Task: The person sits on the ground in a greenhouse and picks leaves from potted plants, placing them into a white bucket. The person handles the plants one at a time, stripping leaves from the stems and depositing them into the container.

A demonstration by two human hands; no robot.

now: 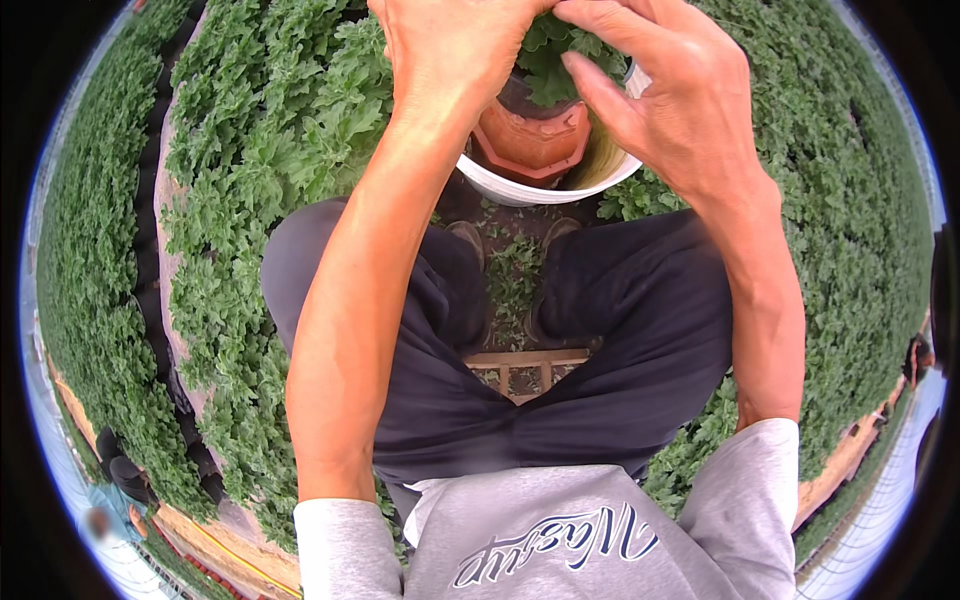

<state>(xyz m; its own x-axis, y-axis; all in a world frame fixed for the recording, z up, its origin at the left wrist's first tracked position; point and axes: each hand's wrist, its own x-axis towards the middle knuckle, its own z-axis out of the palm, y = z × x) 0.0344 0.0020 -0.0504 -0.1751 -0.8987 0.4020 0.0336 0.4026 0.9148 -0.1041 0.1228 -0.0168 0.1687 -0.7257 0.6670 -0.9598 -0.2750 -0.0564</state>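
Note:
Both my hands are at the top edge of the view, above a white plastic bucket [517,196]. An orange-brown angular pot [529,154] sits inside the bucket, with green lobed leaves [551,67] over its far side. My left hand [461,45] is bent at the wrist, its fingers mostly hidden or cut off by the frame. My right hand [675,90] is beside the leaves, thumb spread from the index finger. That fingertip reaches close to my left hand; nothing shows between the right thumb and index finger.
Dense leafy plants [300,142] grow on both sides. Between my shoes [469,244], cut leaves [514,274] litter the soil. A wooden slatted frame [525,360] is beneath me. At lower left, another person [120,495] is among the rows.

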